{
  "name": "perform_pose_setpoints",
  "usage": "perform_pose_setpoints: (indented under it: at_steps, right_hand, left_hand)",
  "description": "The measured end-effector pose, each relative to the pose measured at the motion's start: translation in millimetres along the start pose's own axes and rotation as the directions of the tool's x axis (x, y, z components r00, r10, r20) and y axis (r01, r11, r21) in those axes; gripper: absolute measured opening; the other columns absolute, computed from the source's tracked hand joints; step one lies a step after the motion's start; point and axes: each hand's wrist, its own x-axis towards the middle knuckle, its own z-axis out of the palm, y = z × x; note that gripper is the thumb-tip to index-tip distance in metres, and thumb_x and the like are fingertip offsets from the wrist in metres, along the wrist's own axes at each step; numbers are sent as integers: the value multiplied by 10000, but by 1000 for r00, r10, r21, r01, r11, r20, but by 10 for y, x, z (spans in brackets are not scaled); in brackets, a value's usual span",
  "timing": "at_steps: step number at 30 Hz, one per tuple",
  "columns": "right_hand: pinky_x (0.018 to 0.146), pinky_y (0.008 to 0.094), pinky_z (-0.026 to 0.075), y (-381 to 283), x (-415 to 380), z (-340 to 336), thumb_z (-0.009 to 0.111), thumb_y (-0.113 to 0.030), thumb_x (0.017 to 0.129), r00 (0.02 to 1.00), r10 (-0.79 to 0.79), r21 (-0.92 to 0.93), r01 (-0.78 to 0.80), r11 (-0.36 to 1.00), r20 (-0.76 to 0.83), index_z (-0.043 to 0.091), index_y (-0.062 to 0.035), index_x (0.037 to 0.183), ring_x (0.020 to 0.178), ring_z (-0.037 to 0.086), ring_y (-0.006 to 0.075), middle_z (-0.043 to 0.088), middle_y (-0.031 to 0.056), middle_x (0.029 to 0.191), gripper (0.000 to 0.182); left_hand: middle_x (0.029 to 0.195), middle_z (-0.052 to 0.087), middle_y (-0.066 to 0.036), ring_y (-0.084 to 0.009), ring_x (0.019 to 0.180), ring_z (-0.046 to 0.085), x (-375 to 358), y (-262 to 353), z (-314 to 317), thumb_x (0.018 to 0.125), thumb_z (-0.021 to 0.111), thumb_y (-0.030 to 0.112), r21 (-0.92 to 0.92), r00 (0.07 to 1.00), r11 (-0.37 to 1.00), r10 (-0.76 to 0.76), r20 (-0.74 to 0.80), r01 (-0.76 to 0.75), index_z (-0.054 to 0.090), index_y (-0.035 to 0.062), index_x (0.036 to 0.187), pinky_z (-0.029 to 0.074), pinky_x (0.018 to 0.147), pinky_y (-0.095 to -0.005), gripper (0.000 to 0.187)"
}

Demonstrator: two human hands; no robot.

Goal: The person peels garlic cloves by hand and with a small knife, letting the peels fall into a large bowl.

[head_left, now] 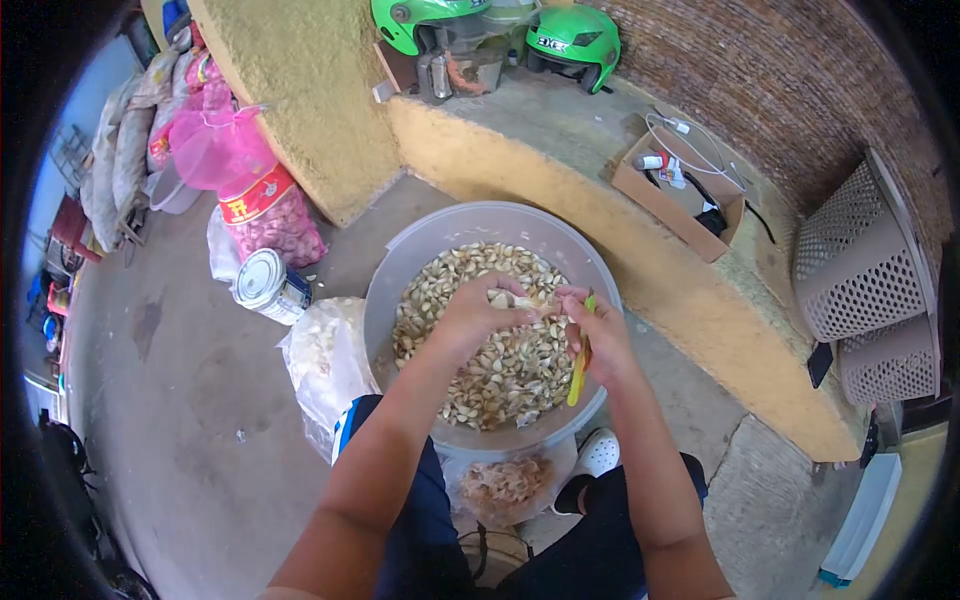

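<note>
Over a large grey tub [388, 270] full of garlic cloves [500, 385], my two hands come close together. My left hand [478, 318] is closed on a garlic clove [540, 306] with papery skin, held between thumb and fingers. My right hand [603, 338] keeps a slim yellow-green knife [579, 372] against its palm, while its thumb and fingertip pinch at the clove's skin. The knife's blade cannot be made out. Below the tub's near rim, between my legs, sits a clear bag of garlic skins [507, 484].
Left of the tub stand a plastic bag of pale cloves [325, 350], a tin can [270, 285] and a pink net sack [270, 215]. A low yellow ledge [640, 260] runs behind, bearing green helmets [575, 45] and a cardboard box [675, 205]. Perforated baskets [865, 260] stand right.
</note>
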Motion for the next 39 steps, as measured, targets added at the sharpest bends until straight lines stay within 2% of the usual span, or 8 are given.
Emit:
perform_pose_setpoints:
  at_steps: [3,4,12,21,25,27,33,39]
  right_hand:
    - [386,201,363,74,37,3,631,-141,752,997,-55,-373,69,925,48,572,-20,941,451,434,53,545,4,664,232]
    - [385,202,360,88,71,0,635,-145,749,998,-50,-336,56,940,27,575,-22,937,448,433,54,542,1,656,234]
    - [386,193,332,114,184,65,623,-127,748,994,-111,-18,110,994,-16,593,-17,904,441,445,58,512,-12,602,193]
    - [408,190,346,84,135,178,598,-107,766,944,-319,-211,297,931,-82,607,-18,845,464,462,59,538,3,638,120]
    - [432,195,366,144,163,161,591,-88,762,911,-399,-460,400,793,103,614,-34,842,477,464,56,545,2,641,99]
    - [441,199,373,174,198,128,586,-82,761,887,-422,-502,456,735,188,618,-48,839,485,466,53,550,1,645,91]
    - [455,202,395,66,206,73,614,-121,746,979,-206,-517,168,839,-15,618,-36,877,498,480,57,597,15,712,156]
    - [557,227,435,94,180,132,656,-153,723,951,-308,-587,271,763,39,608,-14,898,609,534,83,601,30,721,229]
  left_hand:
    - [851,574,-48,-148,832,538,-9,99,44,606,725,52,301,991,949,118,-62,-94,562,32,820,415,764,-245,270]
    - [850,576,-47,-146,837,535,-26,156,67,599,729,55,369,985,922,154,-75,-116,568,35,799,408,773,-244,258]
    - [942,556,-56,-139,872,524,75,133,16,670,676,26,116,978,972,200,62,-207,545,32,869,413,790,-246,238]
    - [939,555,-99,-163,845,557,133,18,77,780,554,65,-491,995,868,-32,94,74,485,35,956,460,722,-245,191]
    - [932,562,-113,-190,829,574,191,-29,24,809,489,111,-689,996,721,-87,15,74,483,32,945,481,689,-238,158]
    - [926,564,-117,-187,807,575,190,28,12,817,470,132,-724,994,689,-102,-32,47,484,21,940,481,649,-228,167]
    - [883,567,-124,-208,787,572,248,-79,-129,818,456,166,-784,990,605,-111,89,138,491,-15,942,487,675,-285,221]
    - [895,582,-122,-175,807,571,216,-66,40,837,422,202,-692,979,696,-88,186,194,520,-24,974,481,680,-268,282]
